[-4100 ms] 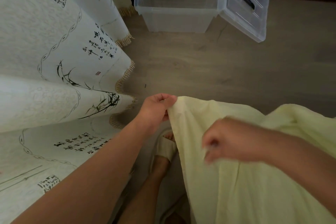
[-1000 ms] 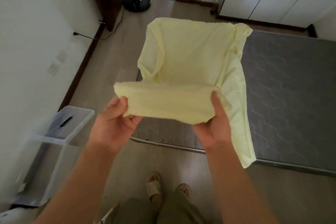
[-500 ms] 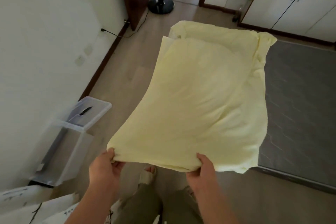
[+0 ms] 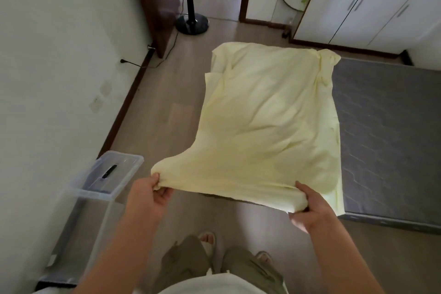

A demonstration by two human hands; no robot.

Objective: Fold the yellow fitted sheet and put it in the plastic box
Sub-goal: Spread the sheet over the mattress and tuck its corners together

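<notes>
Holding the yellow fitted sheet (image 4: 262, 122) by its near edge, we stand at a corner of a grey mattress (image 4: 381, 138) with the cloth stretched out ahead of us. Left hand (image 4: 152, 192): thumb on top, fingers curled beneath, pinching the near left corner. Right hand (image 4: 310, 207): thumb on top, fingers wrapped under a thicker wad at the near right corner. Between the two grips the edge is raised and taut. The far part of the sheet appears to rest on the mattress, its left margin reaching out over the floor (image 4: 162, 114). Layered edges at the far left corner suggest that the sheet is already doubled at least once. The plastic box (image 4: 78, 234) stands on the floor to our left, against the wall (image 4: 59, 55), well apart from the sheet, with its lid (image 4: 117, 169) tilted at the far end; nothing yellow shows in it.

We judge the step in hand to be folding, roughly midway: the panel looks too wide for the box as it lies. The next move calls for carrying the near edge forward to meet the far edge, both corners travelling together so the layers lie square, then smoothing the puckered corner at far right. One or more further folds seem needed before the bundle can go into the box.
</notes>
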